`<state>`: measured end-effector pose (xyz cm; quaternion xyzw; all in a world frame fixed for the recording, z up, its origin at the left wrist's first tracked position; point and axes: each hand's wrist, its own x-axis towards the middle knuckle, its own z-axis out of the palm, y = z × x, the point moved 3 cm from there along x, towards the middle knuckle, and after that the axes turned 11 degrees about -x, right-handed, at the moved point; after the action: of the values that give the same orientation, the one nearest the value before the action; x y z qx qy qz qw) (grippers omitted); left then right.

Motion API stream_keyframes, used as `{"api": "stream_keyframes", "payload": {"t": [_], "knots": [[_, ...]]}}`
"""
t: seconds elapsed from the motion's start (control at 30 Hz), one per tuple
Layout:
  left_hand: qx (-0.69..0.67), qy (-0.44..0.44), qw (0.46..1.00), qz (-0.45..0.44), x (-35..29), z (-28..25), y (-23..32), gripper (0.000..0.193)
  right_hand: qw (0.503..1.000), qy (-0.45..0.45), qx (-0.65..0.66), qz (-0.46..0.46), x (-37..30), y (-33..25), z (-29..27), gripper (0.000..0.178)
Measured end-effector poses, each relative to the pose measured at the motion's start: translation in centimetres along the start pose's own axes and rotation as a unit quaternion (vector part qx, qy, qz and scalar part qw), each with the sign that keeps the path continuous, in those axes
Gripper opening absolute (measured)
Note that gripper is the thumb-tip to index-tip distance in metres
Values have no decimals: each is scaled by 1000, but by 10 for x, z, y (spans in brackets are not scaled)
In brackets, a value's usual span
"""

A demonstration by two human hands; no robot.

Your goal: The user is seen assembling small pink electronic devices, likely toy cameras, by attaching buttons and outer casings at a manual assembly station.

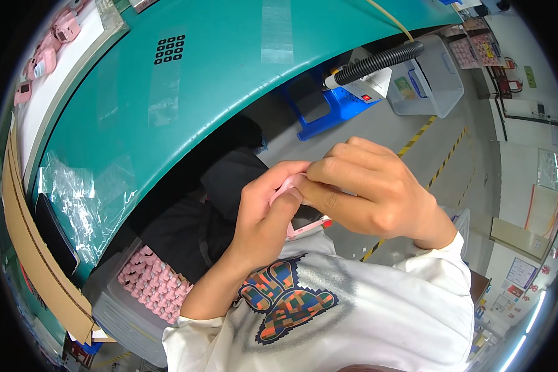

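In front of my chest, my left hand (258, 208) is closed round a small pink plastic piece (286, 184), gripped between thumb and forefinger. My right hand (367, 188) meets it from the right, its thumb and fingertips pinched together at the piece's upper end. The fingers cover most of the piece, so its kind does not show. Just below my hands, a pink-edged part with a dark face (307, 227) shows partly; whether it joins the held piece I cannot tell.
A green-topped table (223, 68) stretches ahead, with clear plastic bags (80, 198) at its left end. Pink camera-shaped items (45, 61) line a white strip. Many pink parts fill a bin (155, 285) at lower left. A blue stool (335, 111) and grey tub (425, 80) stand right.
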<state>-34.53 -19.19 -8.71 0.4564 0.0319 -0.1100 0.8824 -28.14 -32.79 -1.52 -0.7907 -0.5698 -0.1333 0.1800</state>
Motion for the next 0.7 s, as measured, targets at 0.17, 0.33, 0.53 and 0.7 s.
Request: {"api": "stream_keyframes", "payload": {"t": [0.17, 0.33, 0.53, 0.7], "knots": [[-52, 8, 998, 26, 0, -4, -3, 41, 998, 32, 20, 45, -2, -3, 6, 13], [-29, -33, 996, 81, 1, -14, -4, 39, 973, 60, 170, 144, -5, 2, 13, 16], [12, 27, 996, 81, -7, -13, 11, 39, 964, 84, 216, 130, 9, 0, 12, 21], [204, 19, 959, 196, -23, -28, 42, 42, 943, 103, 283, 141, 5, 3, 27, 24]]}}
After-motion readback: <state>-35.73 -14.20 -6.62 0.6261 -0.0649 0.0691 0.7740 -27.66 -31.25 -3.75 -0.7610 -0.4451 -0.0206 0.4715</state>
